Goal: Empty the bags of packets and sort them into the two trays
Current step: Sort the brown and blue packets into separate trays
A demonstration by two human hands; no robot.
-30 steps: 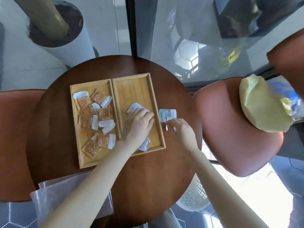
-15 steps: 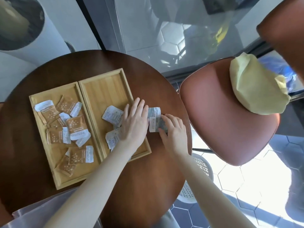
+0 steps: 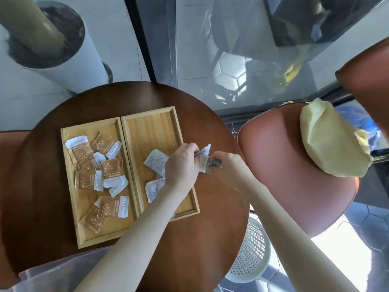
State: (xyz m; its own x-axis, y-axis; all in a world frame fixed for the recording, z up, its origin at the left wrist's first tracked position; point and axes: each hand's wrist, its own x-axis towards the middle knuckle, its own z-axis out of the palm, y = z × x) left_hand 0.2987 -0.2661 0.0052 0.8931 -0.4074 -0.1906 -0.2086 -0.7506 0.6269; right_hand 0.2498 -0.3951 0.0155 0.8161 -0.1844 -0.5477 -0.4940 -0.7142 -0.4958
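Two wooden trays lie side by side on a round dark table. The left tray holds several brown and white packets. The right tray holds a few pale blue-white packets. My left hand and my right hand meet just past the right tray's right rim, both pinching pale blue-white packets lifted off the table. My left forearm covers part of the right tray.
An empty clear plastic bag lies at the table's near-left edge. A red-brown chair at the right carries a yellow bag. A white basket stands on the floor below the table. A white planter stands at far left.
My left hand moved right, out of the right tray, to the packets by my right hand. Both hands closed on them and raised them off the table. The camera shifted.
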